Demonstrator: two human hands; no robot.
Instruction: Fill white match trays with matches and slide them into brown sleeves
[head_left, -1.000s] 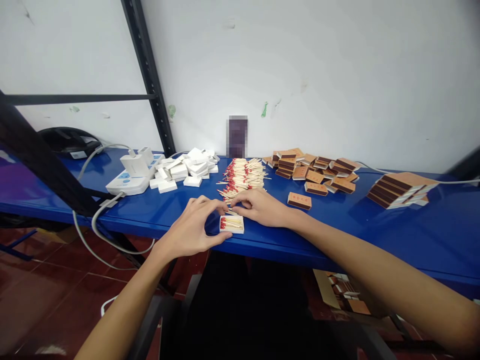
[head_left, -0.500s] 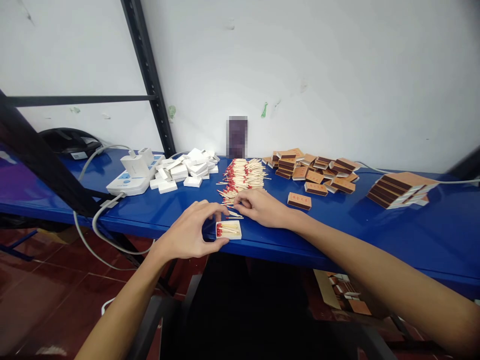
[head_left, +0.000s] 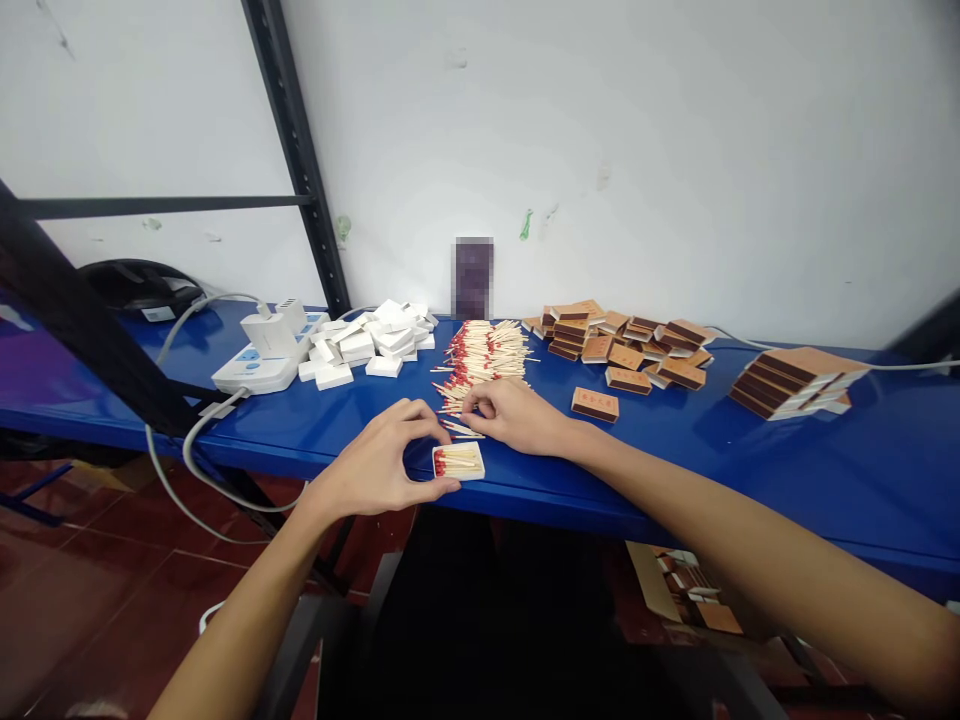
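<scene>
My left hand [head_left: 390, 458] grips a small white matchbox tray [head_left: 472, 477] between thumb and fingers at the table's front edge. Red-tipped matches [head_left: 459, 461] lie side by side in it, heads to the left. Just behind the tray, my right hand [head_left: 510, 415] is closed in a pinch at the near end of a large match pile [head_left: 491, 350]. Whatever is between its fingertips is hidden. A few loose matches [head_left: 459, 429] lie between the tray and my right hand.
White empty trays [head_left: 375, 338] are heaped left of the match pile, beside a power strip [head_left: 259, 370] with cables. On the right are brown matchbox sleeves [head_left: 630, 345], one single sleeve [head_left: 595, 403] and a neat stack [head_left: 795, 380]. A cardboard box [head_left: 652, 590] stands below the table.
My right hand has shifted slightly left over the near matches, and the loose matches there lie a little differently. My left hand keeps its grip on the tray.
</scene>
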